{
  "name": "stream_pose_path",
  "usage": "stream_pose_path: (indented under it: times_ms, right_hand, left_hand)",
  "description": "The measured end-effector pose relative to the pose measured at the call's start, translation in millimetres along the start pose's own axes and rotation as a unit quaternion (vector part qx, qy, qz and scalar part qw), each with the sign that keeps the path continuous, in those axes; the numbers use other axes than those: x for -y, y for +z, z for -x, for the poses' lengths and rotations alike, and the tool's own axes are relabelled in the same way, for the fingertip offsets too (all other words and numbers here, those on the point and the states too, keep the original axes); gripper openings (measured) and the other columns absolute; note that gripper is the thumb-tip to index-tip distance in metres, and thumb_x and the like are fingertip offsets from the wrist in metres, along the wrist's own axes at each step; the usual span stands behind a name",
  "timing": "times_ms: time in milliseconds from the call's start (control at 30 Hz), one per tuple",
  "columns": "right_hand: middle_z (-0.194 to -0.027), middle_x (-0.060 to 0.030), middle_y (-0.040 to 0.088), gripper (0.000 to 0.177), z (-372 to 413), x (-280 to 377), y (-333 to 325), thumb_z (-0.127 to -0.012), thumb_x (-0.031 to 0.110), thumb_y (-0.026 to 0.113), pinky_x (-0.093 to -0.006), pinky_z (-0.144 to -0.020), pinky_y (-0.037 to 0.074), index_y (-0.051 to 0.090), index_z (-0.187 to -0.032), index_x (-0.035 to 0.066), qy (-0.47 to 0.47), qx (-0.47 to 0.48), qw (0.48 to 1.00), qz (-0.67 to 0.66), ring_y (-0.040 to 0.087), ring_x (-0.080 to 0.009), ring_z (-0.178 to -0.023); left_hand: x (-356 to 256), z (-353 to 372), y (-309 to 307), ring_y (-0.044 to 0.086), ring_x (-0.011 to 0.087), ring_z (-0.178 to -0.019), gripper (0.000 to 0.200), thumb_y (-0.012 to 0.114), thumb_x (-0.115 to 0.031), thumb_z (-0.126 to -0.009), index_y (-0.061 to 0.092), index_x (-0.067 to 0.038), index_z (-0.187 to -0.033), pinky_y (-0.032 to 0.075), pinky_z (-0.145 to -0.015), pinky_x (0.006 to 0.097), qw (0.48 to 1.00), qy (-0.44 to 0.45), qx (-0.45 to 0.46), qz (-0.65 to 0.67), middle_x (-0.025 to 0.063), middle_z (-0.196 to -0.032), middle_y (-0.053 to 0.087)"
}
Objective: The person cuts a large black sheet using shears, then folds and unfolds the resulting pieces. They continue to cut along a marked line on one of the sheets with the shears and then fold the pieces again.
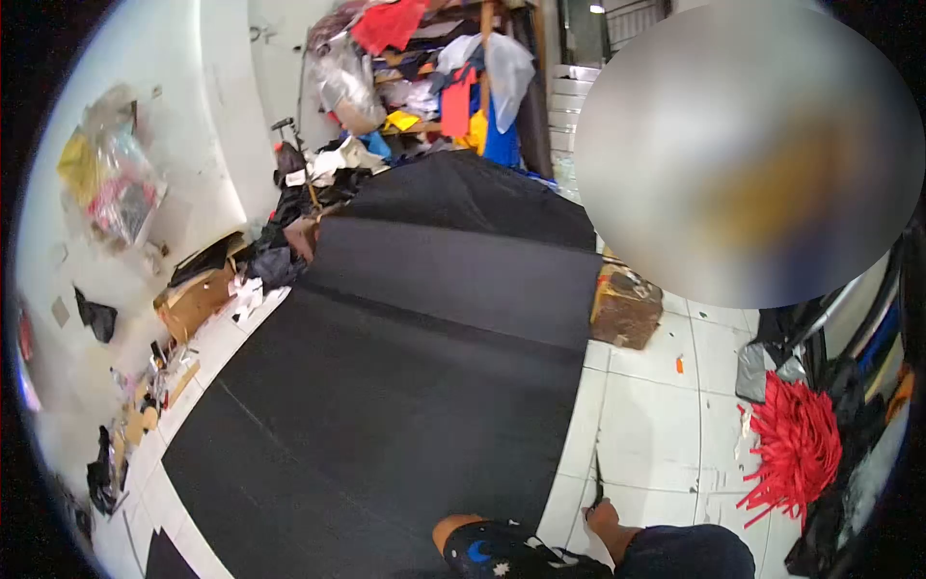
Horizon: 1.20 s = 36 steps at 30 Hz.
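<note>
A large sheet of black fabric (386, 415) lies spread over the floor in front of me, its far part folded over in a lighter, dark grey band (453, 275). At the bottom, right of the fabric's edge, my right hand (605, 521) is low over the white tiles. Its fingers are closed on a thin, dark, pointed tool (599, 473), which looks like scissors but is too small to confirm. The hand is apart from the fabric. My left hand is out of view. My knee (453, 529), in patterned shorts, is over the fabric's near edge.
A brown taped block (627, 307) stands by the fabric's right edge. Red strips (796, 439) are heaped at right. A cardboard box (198, 299) and scraps line the left wall. Shelves (424, 87) of bags and cloth stand behind. A blurred patch hides the upper right.
</note>
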State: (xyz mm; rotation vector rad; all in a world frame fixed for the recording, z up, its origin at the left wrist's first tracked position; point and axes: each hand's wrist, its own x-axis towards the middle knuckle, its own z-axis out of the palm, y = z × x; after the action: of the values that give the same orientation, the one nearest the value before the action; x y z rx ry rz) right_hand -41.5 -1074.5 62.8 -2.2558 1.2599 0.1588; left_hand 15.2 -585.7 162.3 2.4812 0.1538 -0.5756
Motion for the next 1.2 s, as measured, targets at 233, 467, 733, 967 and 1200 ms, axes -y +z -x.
stream_pose_path:
  times_ms: [233, 467, 733, 967, 1200]
  right_hand:
    - [-0.112, -0.0287, 0.061, 0.079, -2, -34, 32, -0.077, 0.045, 0.077, -0.0423, -0.087, 0.055, 0.046, -0.118, -0.014, -0.026, 0.078, 0.995, 0.056, 0.063, -0.0399, -0.104]
    - [-0.097, -0.0224, 0.069, 0.056, -17, -17, 6, -0.072, 0.049, 0.071, -0.0466, -0.083, 0.055, 0.071, -0.091, -0.004, -0.136, 0.162, 0.953, 0.215, 0.068, -0.0363, -0.094]
    - [-0.108, -0.0174, 0.069, 0.054, -78, 127, -27, -0.079, 0.053, 0.07, -0.0482, -0.081, 0.053, 0.065, -0.107, 0.007, -0.417, 0.187, 0.809, 0.37, 0.066, -0.037, -0.1]
    - [-0.11, -0.0131, 0.068, 0.043, 57, 340, -22, -0.084, 0.039, 0.071, -0.0434, -0.086, 0.052, 0.066, -0.112, 0.007, -0.604, 0.151, 0.676, 0.395, 0.065, -0.0322, -0.101]
    - [-0.099, -0.0143, 0.067, 0.037, 169, 298, 170, -0.089, 0.028, 0.069, -0.0433, -0.083, 0.051, 0.062, -0.115, 0.003, -0.579, 0.215, 0.776, 0.129, 0.065, -0.032, -0.094]
  left_hand:
    - [-59, 16, 19, 0.058, 0.0383, -0.11, 0.056, 0.067, -0.033, -0.089, 0.052, 0.001, -0.131, 0.045, -0.096, 0.0463, 0.993, 0.01, -0.034, 0.116, 0.0224, -0.126, 0.059]
    - [-26, 26, 41, 0.06, 0.037, -0.105, 0.059, 0.069, -0.032, -0.086, 0.051, 0.005, -0.13, 0.049, -0.089, 0.0446, 0.952, -0.092, -0.053, 0.288, 0.0238, -0.123, 0.06]
    - [121, 74, 81, 0.063, 0.0355, -0.1, 0.063, 0.071, -0.031, -0.083, 0.05, 0.009, -0.128, 0.053, -0.082, 0.0427, 0.733, -0.342, -0.218, 0.546, 0.0254, -0.118, 0.06]
    - [268, 247, 125, 0.063, 0.0344, -0.097, 0.071, 0.076, -0.032, -0.079, 0.047, 0.015, -0.123, 0.054, -0.081, 0.041, 0.616, -0.519, -0.42, 0.418, 0.0295, -0.112, 0.06]
    - [241, 268, 148, 0.05, 0.0417, -0.115, 0.069, 0.071, -0.043, -0.084, 0.049, 0.004, -0.129, 0.043, -0.097, 0.0485, 0.763, -0.494, -0.412, 0.063, 0.0249, -0.123, 0.051]
